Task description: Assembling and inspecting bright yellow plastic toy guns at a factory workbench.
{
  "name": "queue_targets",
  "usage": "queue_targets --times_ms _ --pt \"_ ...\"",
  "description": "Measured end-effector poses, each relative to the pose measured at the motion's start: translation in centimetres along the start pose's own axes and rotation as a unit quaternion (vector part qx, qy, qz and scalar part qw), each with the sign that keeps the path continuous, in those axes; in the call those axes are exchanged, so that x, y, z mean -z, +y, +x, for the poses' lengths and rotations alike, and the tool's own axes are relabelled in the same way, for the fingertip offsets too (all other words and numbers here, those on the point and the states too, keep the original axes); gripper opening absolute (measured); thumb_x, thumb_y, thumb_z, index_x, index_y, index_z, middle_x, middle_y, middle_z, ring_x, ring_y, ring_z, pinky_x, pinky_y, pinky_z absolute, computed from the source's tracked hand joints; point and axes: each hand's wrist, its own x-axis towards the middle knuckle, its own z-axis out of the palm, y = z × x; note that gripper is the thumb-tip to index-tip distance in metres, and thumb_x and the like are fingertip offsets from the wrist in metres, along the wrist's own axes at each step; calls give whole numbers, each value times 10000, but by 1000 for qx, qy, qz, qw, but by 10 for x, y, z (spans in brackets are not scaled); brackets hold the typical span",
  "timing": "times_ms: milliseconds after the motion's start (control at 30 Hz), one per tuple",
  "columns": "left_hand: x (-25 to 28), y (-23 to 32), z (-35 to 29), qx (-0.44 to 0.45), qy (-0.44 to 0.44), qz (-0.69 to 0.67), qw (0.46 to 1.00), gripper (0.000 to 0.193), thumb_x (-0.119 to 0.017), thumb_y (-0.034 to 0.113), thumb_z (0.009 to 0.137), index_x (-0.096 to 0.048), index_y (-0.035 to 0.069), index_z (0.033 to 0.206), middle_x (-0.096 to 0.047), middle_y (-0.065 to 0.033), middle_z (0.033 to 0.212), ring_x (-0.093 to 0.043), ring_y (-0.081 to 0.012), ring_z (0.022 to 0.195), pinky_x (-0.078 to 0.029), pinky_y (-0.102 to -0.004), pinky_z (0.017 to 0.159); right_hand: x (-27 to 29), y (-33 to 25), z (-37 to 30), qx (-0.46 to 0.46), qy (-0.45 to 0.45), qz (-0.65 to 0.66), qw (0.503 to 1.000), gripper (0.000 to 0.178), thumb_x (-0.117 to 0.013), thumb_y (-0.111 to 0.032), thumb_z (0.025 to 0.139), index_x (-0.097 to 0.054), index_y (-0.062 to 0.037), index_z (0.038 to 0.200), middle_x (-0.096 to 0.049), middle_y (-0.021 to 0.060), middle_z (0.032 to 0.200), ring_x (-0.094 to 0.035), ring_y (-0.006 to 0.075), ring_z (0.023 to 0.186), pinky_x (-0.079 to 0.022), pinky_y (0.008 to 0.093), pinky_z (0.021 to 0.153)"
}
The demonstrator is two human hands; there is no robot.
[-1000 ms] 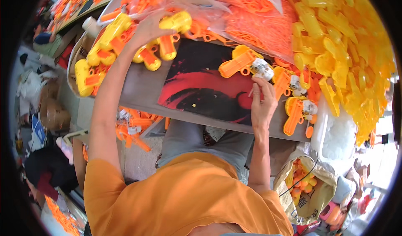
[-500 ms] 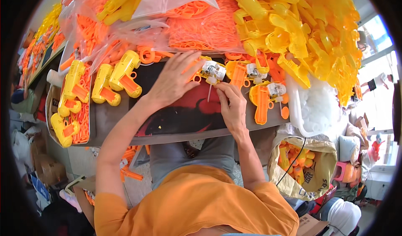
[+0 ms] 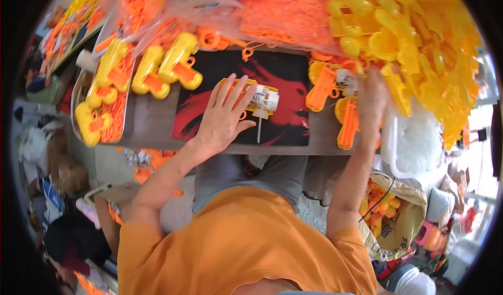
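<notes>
A half-built toy gun [image 3: 266, 100], a yellow shell with a clear and white mechanism and a thin pale rod hanging toward me, lies on the black-and-red mat [image 3: 283, 127]. My left hand [image 3: 224, 118] rests flat over its left part with fingers stretched, hiding much of the shell. Out to the right, my right hand [image 3: 373, 98] is blurred by motion beside the heap of yellow shell halves [image 3: 414, 48]; its fingers cannot be made out. Near it lie two more opened toy guns with orange grips, one upper [image 3: 321, 88] and one lower [image 3: 348, 124].
Several closed yellow toy guns [image 3: 178, 62] lie at the left, some on a box of orange parts [image 3: 118, 119]. Bagged orange parts [image 3: 288, 17] line the back. A white tub of translucent pieces [image 3: 414, 143] stands at the right, above a sack of orange-yellow parts [image 3: 393, 206].
My right hand has left the toy gun's rod and moved right to the yellow shells. The toy gun and my left hand have come nearer to me on the mat. The view has shifted.
</notes>
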Motion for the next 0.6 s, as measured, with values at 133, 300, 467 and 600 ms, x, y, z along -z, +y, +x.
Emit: queue_targets --times_ms 133,300,467,600 --pt "6 9 -13 31 24 -75 996 790 -521 481 903 -228 73 1513 -182 -142 1575 -137 -359 1454 -133 -487 1175 32 9 27 -44 -42 114 992 292 -599 -174 944 -598 21 1162 -639 90 996 -601 171 879 -459 279 813" --pt "16 -5 -18 50 106 -147 982 635 -541 395 940 -370 66 1455 -257 -141 1550 -186 -340 1447 -174 -467 1166 67 -25 25 -84 -132 365 918 303 -517 -211 1000 -604 10 1187 -637 47 1014 -586 123 939 -450 267 862" --pt "27 -10 -18 49 190 -240 951 301 -619 170 917 -635 49 1192 -459 -122 1427 -322 -327 1398 -292 -435 1124 63 -68 0 -155 -79 669 723 325 -466 -226 1022 -559 46 1172 -569 176 1251 -599 247 1084 -492 320 939" --pt "37 4 12 50 245 -444 861 408 -682 179 884 -580 31 1250 -505 -113 1376 -383 -270 1363 -329 -393 1102 30 -106 -38 -226 -172 913 294 380 -427 -217 1029 -463 48 1300 -512 217 1269 -591 252 1039 -512 323 908"
